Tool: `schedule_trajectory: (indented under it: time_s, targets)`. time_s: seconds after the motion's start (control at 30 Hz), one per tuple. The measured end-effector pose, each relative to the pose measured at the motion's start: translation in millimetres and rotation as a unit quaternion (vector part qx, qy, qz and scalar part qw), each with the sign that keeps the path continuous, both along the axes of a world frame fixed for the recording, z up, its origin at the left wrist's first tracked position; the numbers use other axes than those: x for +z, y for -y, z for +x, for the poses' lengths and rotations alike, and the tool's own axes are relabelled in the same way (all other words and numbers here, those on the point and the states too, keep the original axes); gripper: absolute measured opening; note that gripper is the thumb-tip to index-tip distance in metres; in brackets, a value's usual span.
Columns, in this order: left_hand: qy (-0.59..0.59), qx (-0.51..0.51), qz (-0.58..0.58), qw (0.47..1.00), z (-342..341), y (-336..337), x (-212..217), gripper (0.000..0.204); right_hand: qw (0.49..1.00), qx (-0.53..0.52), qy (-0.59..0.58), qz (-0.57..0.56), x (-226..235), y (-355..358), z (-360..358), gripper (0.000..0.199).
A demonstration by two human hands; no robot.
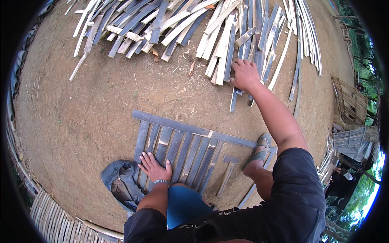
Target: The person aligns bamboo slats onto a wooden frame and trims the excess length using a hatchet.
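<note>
My left hand (154, 167) lies flat with fingers spread on a panel of split-bamboo slats (176, 150), laid side by side under a dark bamboo crosspiece (178, 124). Reaching far forward, my right hand (245, 75) is curled over the near ends of a pile of bamboo strips (223, 44), its fingers bent around a dark strip (234, 99). The strip's part under the palm is hidden. A hammer-like tool with a long handle (225, 178) rests on the ground right of the slats.
Beside the panel's left edge sits a dark crumpled bag (117, 174). My sandalled foot (261, 148) is at the crosspiece's right end. More bamboo strips (133, 24) lie heaped at the far left. A woven bamboo panel (350, 99) stands at the right.
</note>
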State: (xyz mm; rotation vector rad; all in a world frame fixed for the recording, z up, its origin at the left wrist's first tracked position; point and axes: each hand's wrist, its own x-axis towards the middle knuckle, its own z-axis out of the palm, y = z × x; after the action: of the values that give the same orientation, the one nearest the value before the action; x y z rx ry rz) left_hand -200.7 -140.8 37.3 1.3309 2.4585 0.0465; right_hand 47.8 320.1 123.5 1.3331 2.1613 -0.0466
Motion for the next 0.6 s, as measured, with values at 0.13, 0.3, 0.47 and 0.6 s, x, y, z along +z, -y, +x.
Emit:
schedule_trajectory:
  time_s: [0.13, 0.3, 0.47, 0.6]
  targets:
    - [0.002, 0.003, -0.001, 1.0, 0, 0, 0, 0.092, 1.0, -0.018, -0.008, -0.01, 4, 1, -6, 0.071]
    - [0.001, 0.003, -0.004, 1.0, 0, -1, 2, 0.092, 0.992, -0.1, -0.077, -0.025, 3, 8, -28, 0.078]
    - [-0.001, 0.005, -0.007, 1.0, 1, -2, 2, 0.092, 0.986, -0.091, -0.138, 0.005, -11, 17, -43, 0.079]
    - [-0.005, 0.001, 0.003, 1.0, 1, -1, 0, 0.091, 0.983, -0.093, -0.159, 0.026, -24, 24, -55, 0.079]
